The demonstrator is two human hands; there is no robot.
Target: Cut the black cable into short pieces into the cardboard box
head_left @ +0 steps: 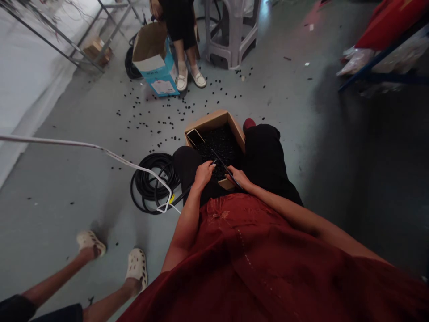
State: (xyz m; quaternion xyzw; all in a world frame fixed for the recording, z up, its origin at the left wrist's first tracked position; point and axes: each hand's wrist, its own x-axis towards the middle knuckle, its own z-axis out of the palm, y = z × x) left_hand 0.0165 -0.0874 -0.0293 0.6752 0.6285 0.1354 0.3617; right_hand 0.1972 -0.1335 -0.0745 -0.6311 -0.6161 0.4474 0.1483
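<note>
My left hand (203, 174) grips a black cable (184, 193) that runs up from a coiled black cable (150, 183) on the floor. My right hand (238, 177) closes on a thin black length (226, 169), which crosses above a cardboard box (214, 120) on my lap. The box is full of small black pieces (217, 147), and a phone (195, 137) lies on them at its corner. I cannot tell whether the thin length belongs to the coiled cable.
Small black pieces (150, 112) lie scattered across the floor. A white cable (100, 145) hangs over the coil. A co-worker's white shoes (191, 78) stand near a blue-and-white carton (156, 58). Another person's feet (110, 257) are at lower left. A plastic stool (231, 36) stands ahead.
</note>
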